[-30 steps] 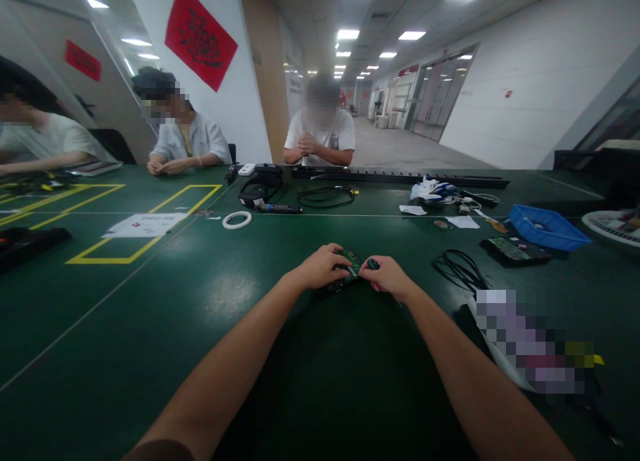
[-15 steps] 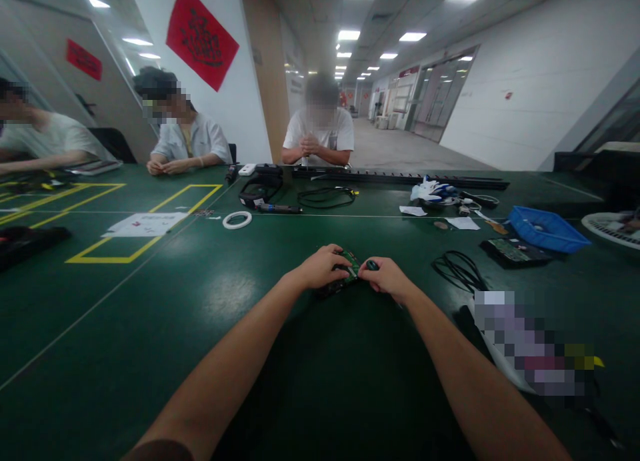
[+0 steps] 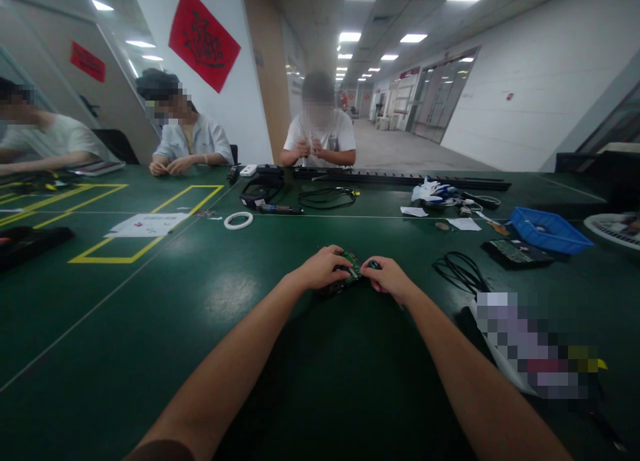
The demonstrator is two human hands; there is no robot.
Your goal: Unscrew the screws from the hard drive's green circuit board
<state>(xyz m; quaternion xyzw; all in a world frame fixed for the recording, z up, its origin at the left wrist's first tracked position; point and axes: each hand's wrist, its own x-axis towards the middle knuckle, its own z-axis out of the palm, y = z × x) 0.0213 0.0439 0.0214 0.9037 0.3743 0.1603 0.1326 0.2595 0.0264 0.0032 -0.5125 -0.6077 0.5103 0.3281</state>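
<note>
On the green table (image 3: 200, 301), at arm's length in the middle, my left hand (image 3: 320, 269) grips a small green circuit board (image 3: 351, 269), tilted up off the table. My right hand (image 3: 390, 278) is closed around a small dark tool handle (image 3: 373, 265) whose tip meets the board's right edge. Most of the board and the tool are hidden by my fingers.
A coiled black cable (image 3: 460, 269) lies to the right, with another circuit board (image 3: 510, 251) and a blue tray (image 3: 550, 229) beyond. A white tape ring (image 3: 238, 220), black cables (image 3: 325, 196), a paper sheet (image 3: 145, 224) and yellow floor-style markings (image 3: 145, 248) lie farther off. Three people sit across the table.
My hands and the board have stayed nearly still. The person opposite has raised both hands a little.
</note>
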